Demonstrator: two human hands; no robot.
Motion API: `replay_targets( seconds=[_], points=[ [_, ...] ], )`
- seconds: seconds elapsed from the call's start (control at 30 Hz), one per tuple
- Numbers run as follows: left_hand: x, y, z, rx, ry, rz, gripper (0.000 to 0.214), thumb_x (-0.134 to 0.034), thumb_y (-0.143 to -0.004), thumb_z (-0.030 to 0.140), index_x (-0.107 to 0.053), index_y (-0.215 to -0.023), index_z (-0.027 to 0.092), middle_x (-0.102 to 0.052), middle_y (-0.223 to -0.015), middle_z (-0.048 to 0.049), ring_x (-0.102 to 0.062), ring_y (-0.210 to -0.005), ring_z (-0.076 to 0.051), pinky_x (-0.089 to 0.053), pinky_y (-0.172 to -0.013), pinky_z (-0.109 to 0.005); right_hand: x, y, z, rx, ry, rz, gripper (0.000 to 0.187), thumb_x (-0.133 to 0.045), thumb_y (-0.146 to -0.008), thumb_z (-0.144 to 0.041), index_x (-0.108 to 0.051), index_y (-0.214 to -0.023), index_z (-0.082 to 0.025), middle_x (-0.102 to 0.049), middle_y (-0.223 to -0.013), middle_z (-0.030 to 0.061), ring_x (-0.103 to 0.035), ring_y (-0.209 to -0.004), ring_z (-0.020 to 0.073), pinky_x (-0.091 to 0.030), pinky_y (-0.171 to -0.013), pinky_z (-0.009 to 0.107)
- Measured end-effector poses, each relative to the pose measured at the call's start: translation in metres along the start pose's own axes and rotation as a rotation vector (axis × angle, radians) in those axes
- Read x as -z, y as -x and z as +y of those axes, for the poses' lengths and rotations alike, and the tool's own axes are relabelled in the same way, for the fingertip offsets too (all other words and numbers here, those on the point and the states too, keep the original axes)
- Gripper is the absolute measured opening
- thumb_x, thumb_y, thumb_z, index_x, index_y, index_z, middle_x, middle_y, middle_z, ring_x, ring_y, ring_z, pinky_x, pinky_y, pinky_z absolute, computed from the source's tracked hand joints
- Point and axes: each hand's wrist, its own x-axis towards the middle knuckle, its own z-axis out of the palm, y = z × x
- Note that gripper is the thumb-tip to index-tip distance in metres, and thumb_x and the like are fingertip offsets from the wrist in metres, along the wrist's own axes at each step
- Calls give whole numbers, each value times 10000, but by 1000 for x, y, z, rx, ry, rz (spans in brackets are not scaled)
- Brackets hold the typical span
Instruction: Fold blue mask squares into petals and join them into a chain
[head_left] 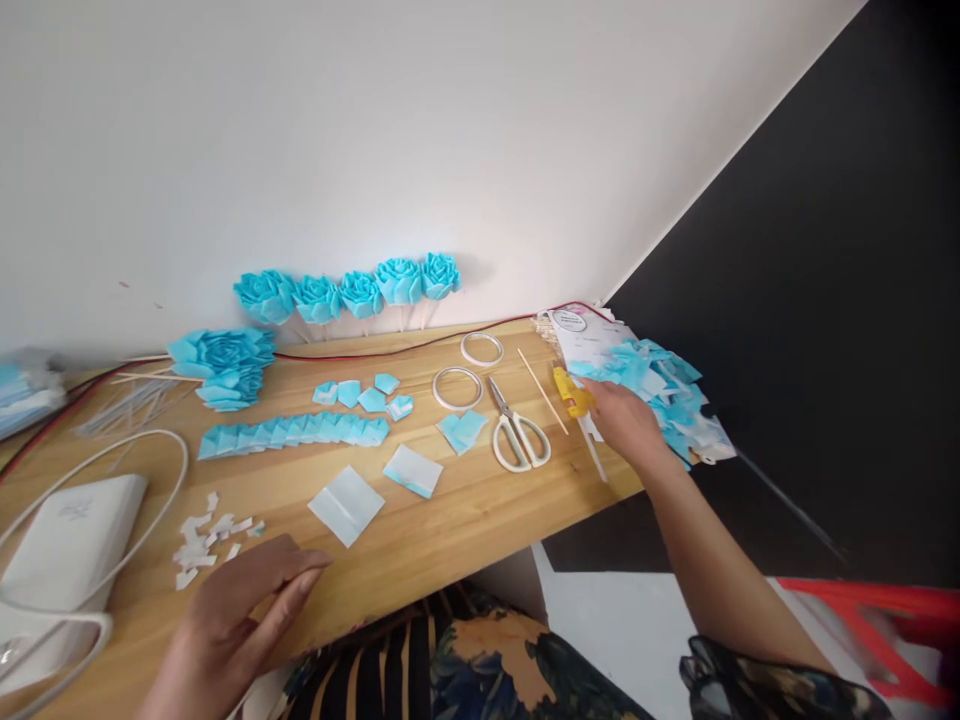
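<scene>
My right hand (624, 418) is closed around a yellow glue gun (571, 392) at the table's right side, and a pale glue stick (592, 452) shows just below it. Near the front edge, my left hand (251, 610) rests with thumb and forefinger pressed together and nothing visible between them. Ahead of that hand lie two whitish squares, one a flat diamond (347, 505) and the other blue-edged (413, 471). White-handled scissors (519, 436) lie left of the glue gun, with a thin wooden stick (543, 390) between them. Folded blue pieces (462, 430) sit beside the scissors.
Several blue flowers (360, 295) on sticks lean along the wall; more flowers (225, 365) lie at left. A row of folded petals (294, 433), two rings (457, 388), paper scraps (206, 538), a white power bank (71, 560) with cable, and a blue scrap pile (664, 385) share the table.
</scene>
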Motion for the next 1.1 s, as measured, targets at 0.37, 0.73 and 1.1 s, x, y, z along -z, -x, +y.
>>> replay_targets(
  seconds=[0.37,0.73,1.1],
  points=[
    [-9,-1,-9,10,-7,-68,252,-564,-874,435,-736,-915,255,-768,-868,-9,-730,-774,-174,-578,-693,-205,-32,-12,33,224,34,10,613,-470,-775,-79,-412,-1378,-174,-602,-1184,125,-537,-1087,285,-425,-910,380],
    [-11,5,-11,85,-19,-21,316,-547,-857,524,-741,-873,275,-765,-848,3,-725,-775,-188,-584,-732,-240,-13,-4,27,-188,-835,276,541,-519,-808,-274,-432,-1340,-232,-591,-1189,81,-600,-944,214,-508,-810,359],
    [-12,6,-10,126,5,-10,318,-546,-853,542,-741,-885,293,-764,-882,-4,-723,-825,-215,-602,-762,-291,4,8,-16,-501,-1831,169,298,-638,-710,-400,-549,-933,-224,-650,-813,1,-618,-590,144,-397,-381,199]
  ],
)
